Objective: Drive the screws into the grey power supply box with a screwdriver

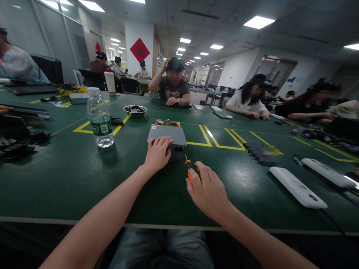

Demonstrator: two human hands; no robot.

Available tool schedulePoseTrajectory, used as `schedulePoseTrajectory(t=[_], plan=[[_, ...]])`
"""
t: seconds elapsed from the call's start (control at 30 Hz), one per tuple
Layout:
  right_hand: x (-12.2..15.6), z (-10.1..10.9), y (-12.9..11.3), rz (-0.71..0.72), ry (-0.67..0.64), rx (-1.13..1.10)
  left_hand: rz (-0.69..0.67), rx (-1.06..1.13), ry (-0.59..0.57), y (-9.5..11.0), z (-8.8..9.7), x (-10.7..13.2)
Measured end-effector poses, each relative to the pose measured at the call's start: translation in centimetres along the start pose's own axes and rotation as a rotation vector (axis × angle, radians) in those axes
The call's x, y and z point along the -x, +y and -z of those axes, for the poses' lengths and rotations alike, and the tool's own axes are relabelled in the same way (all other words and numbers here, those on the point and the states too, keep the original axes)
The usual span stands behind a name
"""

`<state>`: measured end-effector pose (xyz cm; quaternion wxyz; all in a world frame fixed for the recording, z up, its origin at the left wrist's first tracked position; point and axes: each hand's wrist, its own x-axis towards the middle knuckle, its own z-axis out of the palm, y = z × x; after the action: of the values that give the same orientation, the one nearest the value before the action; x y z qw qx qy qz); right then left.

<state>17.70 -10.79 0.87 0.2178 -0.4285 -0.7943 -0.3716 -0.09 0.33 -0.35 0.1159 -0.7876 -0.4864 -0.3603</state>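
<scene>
A grey metal box (168, 134) lies on the green table (67, 174) in front of me, with coloured wires at its far edge. My left hand (158, 152) rests on the box's near left corner, fingers curled over the top. My right hand (205, 187) lies on the table just right of the box, closed around a screwdriver (188, 166) with an orange and black handle whose thin shaft points toward the box.
A water bottle (100, 119) stands left of the box and a small metal bowl (134, 110) behind it. White oblong devices (297, 187) lie at the right. Dark parts (10, 145) lie at the left. Other people sit around the table.
</scene>
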Motion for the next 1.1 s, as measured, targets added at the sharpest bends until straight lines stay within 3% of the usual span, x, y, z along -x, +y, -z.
schedulePoseTrajectory(t=[0.13,0.37,0.6,0.8,1.1], plan=[[0.1,0.6,-0.1,0.054,-0.049,0.059,0.003,-0.002,-0.011,0.0,-0.1,0.0],[-0.9,2.0,-0.7,-0.110,-0.212,0.142,-0.004,-0.006,-0.016,0.0,0.1,0.0],[-1.3,2.0,-1.2,-0.077,-0.262,0.140,-0.017,-0.013,-0.026,0.1,0.2,0.0],[-1.9,2.1,-0.7,-0.260,-0.278,0.079,-0.023,-0.019,-0.047,0.0,0.3,-0.2],[-1.5,1.8,-1.4,-0.559,-0.584,-0.024,-0.026,-0.027,-0.045,0.1,0.4,-0.1]])
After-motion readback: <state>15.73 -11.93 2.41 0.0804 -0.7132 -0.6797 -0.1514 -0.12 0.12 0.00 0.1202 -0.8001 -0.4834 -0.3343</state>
